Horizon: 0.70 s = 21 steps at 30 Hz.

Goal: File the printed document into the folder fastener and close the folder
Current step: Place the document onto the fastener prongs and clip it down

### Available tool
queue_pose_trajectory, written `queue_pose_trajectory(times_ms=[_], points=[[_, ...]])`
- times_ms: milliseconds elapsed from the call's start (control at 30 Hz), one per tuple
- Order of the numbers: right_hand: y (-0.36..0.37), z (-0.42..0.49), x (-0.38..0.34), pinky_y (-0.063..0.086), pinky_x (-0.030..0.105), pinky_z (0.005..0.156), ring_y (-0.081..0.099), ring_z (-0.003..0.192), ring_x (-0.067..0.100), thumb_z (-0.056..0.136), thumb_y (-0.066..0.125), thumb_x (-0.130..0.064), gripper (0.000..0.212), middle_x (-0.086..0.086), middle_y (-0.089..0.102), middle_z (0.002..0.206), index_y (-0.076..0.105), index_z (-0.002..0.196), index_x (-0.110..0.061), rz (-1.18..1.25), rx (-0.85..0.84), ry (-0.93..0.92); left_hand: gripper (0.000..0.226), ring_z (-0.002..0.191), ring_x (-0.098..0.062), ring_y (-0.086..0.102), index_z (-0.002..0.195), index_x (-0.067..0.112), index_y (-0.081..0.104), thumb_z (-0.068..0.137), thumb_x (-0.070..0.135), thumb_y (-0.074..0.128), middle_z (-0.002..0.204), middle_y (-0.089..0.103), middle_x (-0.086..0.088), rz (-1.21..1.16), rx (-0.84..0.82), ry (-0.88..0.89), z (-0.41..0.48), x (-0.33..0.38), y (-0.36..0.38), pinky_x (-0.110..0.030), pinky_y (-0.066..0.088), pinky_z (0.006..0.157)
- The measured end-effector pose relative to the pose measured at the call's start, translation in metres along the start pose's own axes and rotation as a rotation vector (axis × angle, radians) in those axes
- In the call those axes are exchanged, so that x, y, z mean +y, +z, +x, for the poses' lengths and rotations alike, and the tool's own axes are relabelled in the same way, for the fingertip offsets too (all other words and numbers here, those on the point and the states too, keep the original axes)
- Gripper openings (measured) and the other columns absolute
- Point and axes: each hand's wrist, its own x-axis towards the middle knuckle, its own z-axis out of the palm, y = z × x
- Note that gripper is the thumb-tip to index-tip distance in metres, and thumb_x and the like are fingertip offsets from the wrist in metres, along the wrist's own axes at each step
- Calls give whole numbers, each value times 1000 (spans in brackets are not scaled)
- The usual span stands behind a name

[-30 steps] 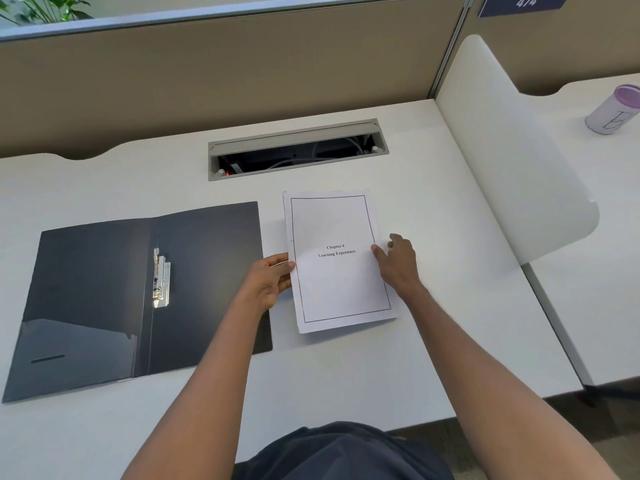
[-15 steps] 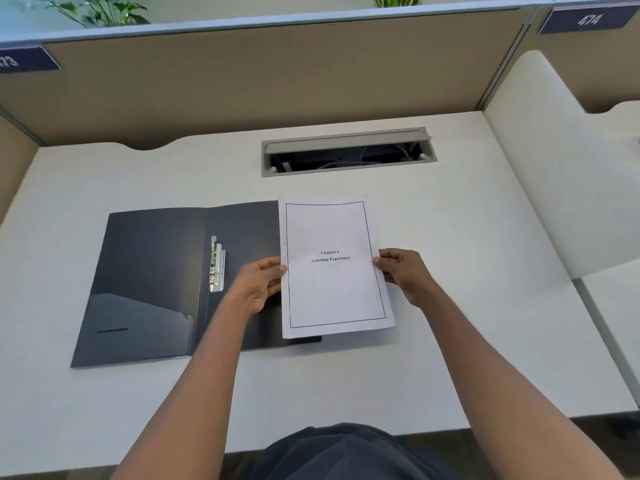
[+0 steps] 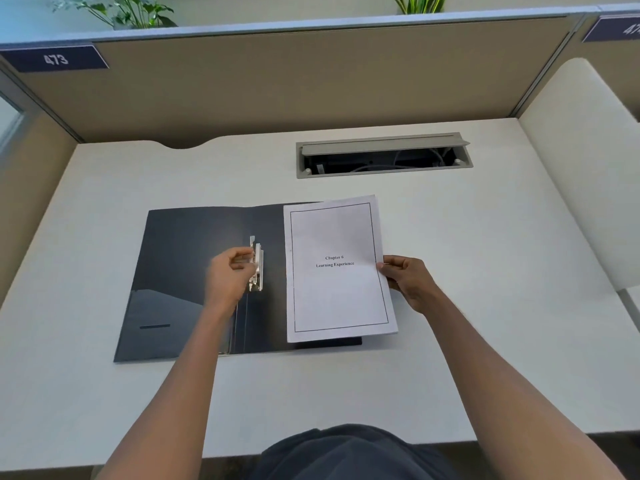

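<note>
Squarely on the right half of the open folder lies the document, a stapled or stacked set of white sheets whose cover reads "Chapter 6 Learning Experience" inside a thin black border. Its right and near edges overhang the dark cover onto the desk, and its left edge sits just beside the spine, apart from the fastener. The right hand pinches the document's right edge at about mid-height, thumb on top and fingers underneath. The left hand is over the spine with its fingertips curled at the metal fastener; it is blurred, so I cannot tell whether it grasps the clip or only touches it. The fastener stands as a shiny silver strip along the spine, its upper end raised. The folder is spread flat, dark grey, with a pocket on the lower part of its left flap.

Beyond the folder, a cable tray is set into the white desk with its lid tipped open and wires visible inside. A beige partition runs behind the desk, carrying a blue plate marked 473 at the left. Green plants show above the partition. A white divider curves up along the desk's right side.
</note>
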Motion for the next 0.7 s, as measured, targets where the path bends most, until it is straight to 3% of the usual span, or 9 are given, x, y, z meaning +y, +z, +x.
queue_pose_trajectory(times_ms=[67,133,267,433,700], points=[[7,2,2,62,26,75,74,87,22,93,70,-4,17,17,77,110,74,109,0,-9,10,6,46,112,-19,66,127,17,69,83,11,80,119,71,0,171,13,54,7,-10,-19,-33,54,97],[15,4,4,62,27,78,73,89,23,93,70,-5,20,18,77,111,73,112,2,-17,16,10,60,129,-20,57,137,18,63,81,15,83,137,63,-2,278,-38,95,13,-19,-33,-31,42,108],[30,5,5,61,26,76,74,87,22,93,69,-4,17,16,77,108,74,109,0,-33,25,9,91,155,-25,24,154,19,44,75,25,89,167,29,-7,544,-227,148,22,-38,-44,-42,19,125],[47,6,6,62,25,73,74,80,18,93,68,-2,10,11,78,98,76,96,-7,-34,45,6,108,160,-22,0,161,25,28,73,42,88,172,6,-4,744,-349,157,27,-60,-38,-56,2,125],[63,16,12,60,40,93,73,91,27,93,68,-2,20,20,76,111,72,111,4,-64,60,17,110,159,-22,-5,162,25,22,75,45,86,173,-2,-3,808,-357,158,27,-68,-32,-56,0,125]])
